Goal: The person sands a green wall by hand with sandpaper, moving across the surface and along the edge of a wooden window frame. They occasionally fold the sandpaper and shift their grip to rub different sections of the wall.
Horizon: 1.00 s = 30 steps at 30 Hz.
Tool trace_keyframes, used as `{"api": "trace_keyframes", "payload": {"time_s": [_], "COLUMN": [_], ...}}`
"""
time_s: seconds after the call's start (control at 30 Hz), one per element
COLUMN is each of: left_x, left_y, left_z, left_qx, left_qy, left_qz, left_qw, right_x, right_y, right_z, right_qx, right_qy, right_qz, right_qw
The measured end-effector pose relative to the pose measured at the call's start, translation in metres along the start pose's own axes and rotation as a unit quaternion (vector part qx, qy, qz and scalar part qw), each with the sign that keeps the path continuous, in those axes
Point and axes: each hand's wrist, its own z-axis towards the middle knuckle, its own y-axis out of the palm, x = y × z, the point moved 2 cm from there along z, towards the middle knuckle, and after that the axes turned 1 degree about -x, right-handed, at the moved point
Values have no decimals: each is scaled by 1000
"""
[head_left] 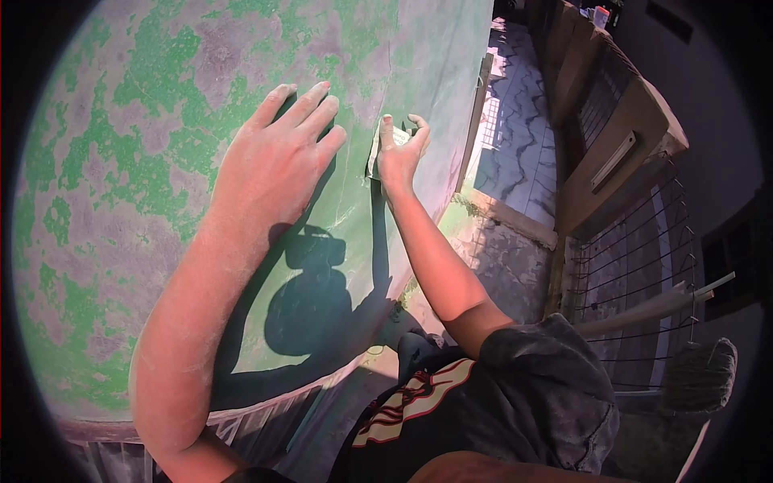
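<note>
My left hand (282,153) rests against a green wall (145,209) with its fingers stretched out, holding nothing. The wall's paint is worn through to greyish patches on the left, while its right part looks smoother and dusty. Further right, my right hand (400,165) grips a folded piece of sandpaper (400,137), pale with print on its back, against the wall near its right edge. The sandpaper's rough face is hidden. Dust coats my left forearm. My shadow falls on the wall between my arms.
Beyond the wall's right edge runs a passage with a marbled tile floor (515,129). A low brown wall (620,145) with wire mesh (636,266) borders it, a cup (600,16) on top. A brush-like head (699,375) stands at lower right.
</note>
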Motion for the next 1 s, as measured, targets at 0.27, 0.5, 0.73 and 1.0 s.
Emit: {"api": "trace_keyframes", "payload": {"time_s": [0.27,0.5,0.73,1.0], "left_x": [0,0,5,8], "left_y": [-4,3,8,7], "left_z": [2,-1,-4,-4], "left_qx": [-85,-34,-31,-66], "left_qy": [-10,-10,-29,-17], "left_qz": [-3,5,25,37], "left_qw": [996,999,999,997], "right_x": [6,-5,7,-16], "right_y": [-12,-4,-15,-5], "right_z": [-64,0,-70,-23], "right_qx": [-71,10,-82,-34], "right_qy": [-126,-13,-124,-27], "right_qz": [-54,-7,-54,2], "right_qw": [988,1000,987,999]}}
